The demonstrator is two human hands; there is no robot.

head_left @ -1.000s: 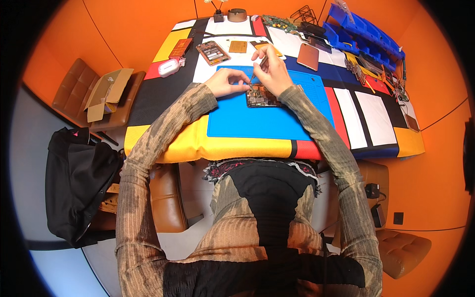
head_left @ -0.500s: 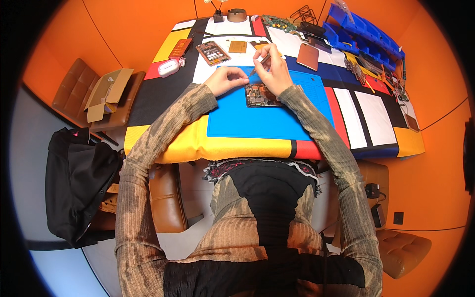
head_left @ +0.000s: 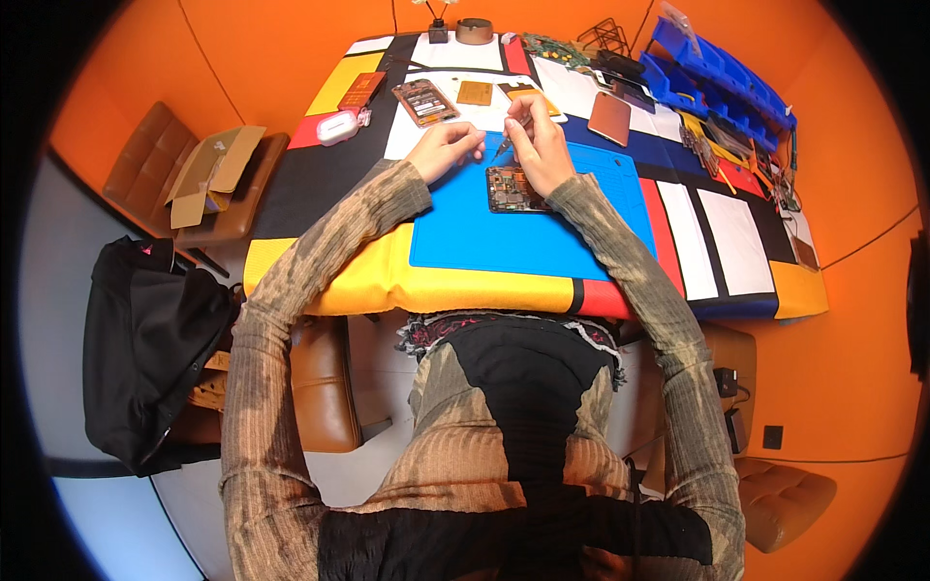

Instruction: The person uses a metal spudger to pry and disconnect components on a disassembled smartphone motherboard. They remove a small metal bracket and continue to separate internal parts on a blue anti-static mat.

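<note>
An opened phone point(head_left: 511, 194) with its circuit boards bare lies on the blue work mat point(head_left: 504, 242); my right forearm and hand cover its right end. My right hand point(head_left: 541, 150) is closed on a thin dark screwdriver point(head_left: 502, 148), whose tip slants down to the left above the mat, just beyond the phone. Left of that tip, my left hand point(head_left: 444, 151) hovers over the mat's far left edge with thumb and fingertips pressed together. Whatever sits between those fingertips is too small to make out.
Beyond the mat lie another opened phone point(head_left: 424, 103), a gold-brown plate point(head_left: 475, 93) and a brown phone back point(head_left: 609, 118). At left are a white earbud case point(head_left: 337, 127) and a red box point(head_left: 361, 90). Blue parts bins point(head_left: 722, 87) and loose tools point(head_left: 712, 145) fill the far right.
My left hand has drawn slightly away from the screwdriver's tip, widening the gap between my hands. The phone stays on the mat. The whole view has shifted a little.
</note>
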